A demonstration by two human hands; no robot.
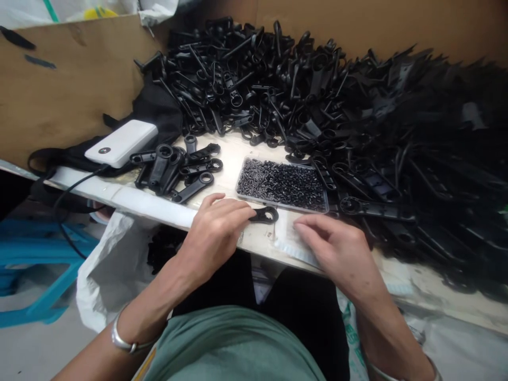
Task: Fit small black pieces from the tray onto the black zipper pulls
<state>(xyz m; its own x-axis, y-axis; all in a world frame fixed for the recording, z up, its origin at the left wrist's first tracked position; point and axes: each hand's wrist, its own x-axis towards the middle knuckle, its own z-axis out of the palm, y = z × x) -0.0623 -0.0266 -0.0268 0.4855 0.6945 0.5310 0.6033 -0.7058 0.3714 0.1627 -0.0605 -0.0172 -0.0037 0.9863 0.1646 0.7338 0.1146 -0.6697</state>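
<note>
My left hand [220, 225] is closed on a black plastic arm with a ring-shaped end [266, 215], at the front of the table. Most of that part is hidden under my fingers. To its right, my right hand [337, 243] has thumb and forefinger pinched together over a small whitish sheet [291, 233]; anything between those fingertips is too small to make out. Just behind both hands lies a clear shallow tray [237, 190] filled with tiny black pieces. Several similar black arms [194, 186] are gathered in a small heap left of the tray.
A large pile of black plastic parts [273, 79] covers the back and right of the table, against cardboard walls [71, 90]. At left are a white power bank [123, 142] with a black cable, a white sack [107, 264] below the edge and a blue stool [39, 259].
</note>
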